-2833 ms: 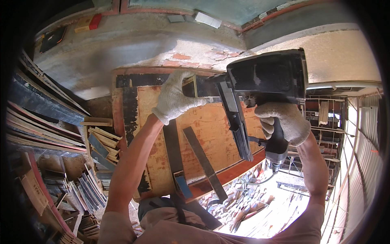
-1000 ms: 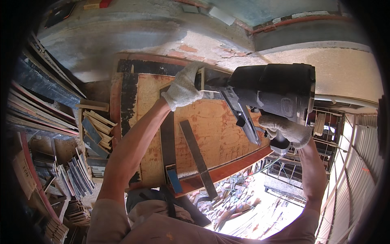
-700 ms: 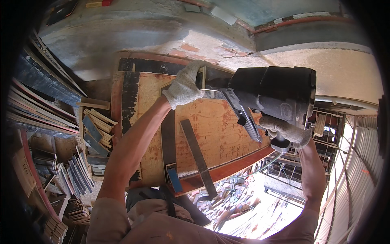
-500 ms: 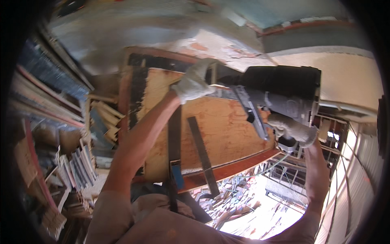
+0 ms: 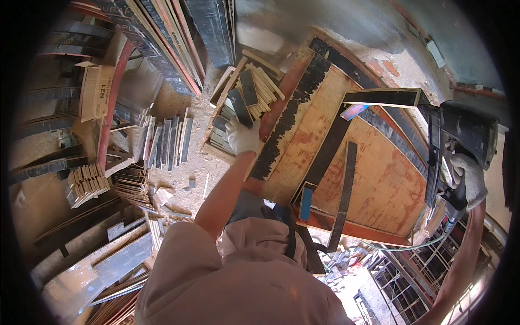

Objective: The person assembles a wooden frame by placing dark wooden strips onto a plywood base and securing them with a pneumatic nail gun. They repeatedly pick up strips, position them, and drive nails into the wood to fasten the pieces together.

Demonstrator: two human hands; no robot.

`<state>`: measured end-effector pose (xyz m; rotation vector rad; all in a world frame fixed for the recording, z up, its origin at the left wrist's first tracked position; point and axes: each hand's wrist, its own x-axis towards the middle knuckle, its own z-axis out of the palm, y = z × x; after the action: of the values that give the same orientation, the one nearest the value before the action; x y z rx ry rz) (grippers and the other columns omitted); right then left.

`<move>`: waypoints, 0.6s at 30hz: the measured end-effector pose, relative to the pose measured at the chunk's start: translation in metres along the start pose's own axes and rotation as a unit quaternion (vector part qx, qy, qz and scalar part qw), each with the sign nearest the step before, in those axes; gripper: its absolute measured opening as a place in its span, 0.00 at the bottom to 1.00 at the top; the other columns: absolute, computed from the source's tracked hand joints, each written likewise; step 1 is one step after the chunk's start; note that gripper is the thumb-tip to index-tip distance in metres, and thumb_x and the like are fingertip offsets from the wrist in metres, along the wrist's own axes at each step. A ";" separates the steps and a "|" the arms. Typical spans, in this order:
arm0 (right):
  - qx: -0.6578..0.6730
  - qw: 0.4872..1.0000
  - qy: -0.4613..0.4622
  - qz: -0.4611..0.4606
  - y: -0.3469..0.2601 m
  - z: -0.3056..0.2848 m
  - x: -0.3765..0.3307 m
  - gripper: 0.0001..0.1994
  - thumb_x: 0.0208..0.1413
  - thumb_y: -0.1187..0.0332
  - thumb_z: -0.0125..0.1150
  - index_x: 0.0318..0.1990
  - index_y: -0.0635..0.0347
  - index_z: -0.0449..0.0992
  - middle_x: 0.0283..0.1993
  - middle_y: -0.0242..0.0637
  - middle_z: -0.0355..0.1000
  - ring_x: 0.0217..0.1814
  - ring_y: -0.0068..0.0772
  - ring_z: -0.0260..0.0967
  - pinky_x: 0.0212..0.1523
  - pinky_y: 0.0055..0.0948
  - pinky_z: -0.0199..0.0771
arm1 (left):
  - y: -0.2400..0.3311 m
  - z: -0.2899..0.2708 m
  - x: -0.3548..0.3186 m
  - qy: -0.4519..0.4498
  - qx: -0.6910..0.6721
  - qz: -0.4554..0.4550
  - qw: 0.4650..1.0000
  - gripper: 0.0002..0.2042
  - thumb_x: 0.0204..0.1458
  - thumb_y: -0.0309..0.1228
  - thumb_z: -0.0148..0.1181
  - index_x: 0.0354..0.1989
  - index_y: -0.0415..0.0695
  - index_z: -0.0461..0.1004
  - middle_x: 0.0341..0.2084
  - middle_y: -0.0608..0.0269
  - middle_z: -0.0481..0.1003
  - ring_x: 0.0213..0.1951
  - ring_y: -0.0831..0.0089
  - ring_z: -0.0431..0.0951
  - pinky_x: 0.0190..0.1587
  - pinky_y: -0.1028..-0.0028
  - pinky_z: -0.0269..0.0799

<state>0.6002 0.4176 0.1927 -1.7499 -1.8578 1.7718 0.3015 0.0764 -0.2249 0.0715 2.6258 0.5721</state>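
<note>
My left hand (image 5: 242, 136), in a pale work glove, reaches into a wooden box (image 5: 215, 151) of short cut strips. Its fingers close round the lower end of a dark wooden strip (image 5: 239, 106). Far to the right, my gloved right hand (image 5: 469, 179) grips the handle of a black nail gun (image 5: 470, 132) with a pale green air hose (image 5: 417, 248). The gun hangs beside the end of a black-faced wooden strip (image 5: 382, 97). That strip meets a long dark strip (image 5: 329, 149) at a corner, over a plywood board (image 5: 379, 176). Another loose dark strip (image 5: 344, 195) lies across the board.
Stacked wood pieces (image 5: 168, 142) stand on the floor to the left, near a cardboard box (image 5: 96, 92). Long panels (image 5: 208, 27) lean at the far left. A metal grid (image 5: 401, 281) and scattered offcuts lie at the lower right.
My left hand has left the strip corner and moved left to the box. The nail gun has swung away from the joint, still in my right hand. The view has turned left.
</note>
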 end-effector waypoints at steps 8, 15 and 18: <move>-0.118 0.991 0.044 0.040 -0.021 0.033 -0.006 0.13 0.56 0.65 0.60 0.21 0.45 0.65 0.16 0.20 0.57 0.13 0.18 0.56 0.15 0.23 0.57 | 0.022 0.038 0.060 0.133 0.120 0.104 0.978 0.56 0.42 0.66 0.66 0.70 0.31 0.58 0.64 0.37 0.64 0.65 0.46 0.69 0.60 0.56 0.73; -0.031 0.999 0.015 -0.020 0.020 0.025 0.008 0.02 0.60 0.68 0.60 0.37 0.52 0.77 0.17 0.21 0.59 0.14 0.17 0.55 0.16 0.24 0.56 | 0.036 0.017 0.063 -0.029 0.038 0.066 0.997 0.32 0.38 0.53 0.73 0.42 0.36 0.83 0.37 0.45 0.84 0.42 0.56 0.86 0.44 0.58 0.82; -0.056 0.992 -0.050 -0.097 0.064 -0.016 0.033 0.05 0.62 0.68 0.60 0.34 0.55 0.78 0.19 0.23 0.62 0.16 0.18 0.57 0.18 0.25 0.56 | 0.067 0.020 -0.016 -0.037 -0.103 0.108 0.988 0.25 0.31 0.46 0.76 0.32 0.36 0.85 0.29 0.47 0.84 0.36 0.56 0.87 0.39 0.58 0.82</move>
<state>0.6410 0.4328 0.1330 -1.4765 -2.1226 1.7428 0.3216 0.1428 -0.2078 0.3086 2.4890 0.8940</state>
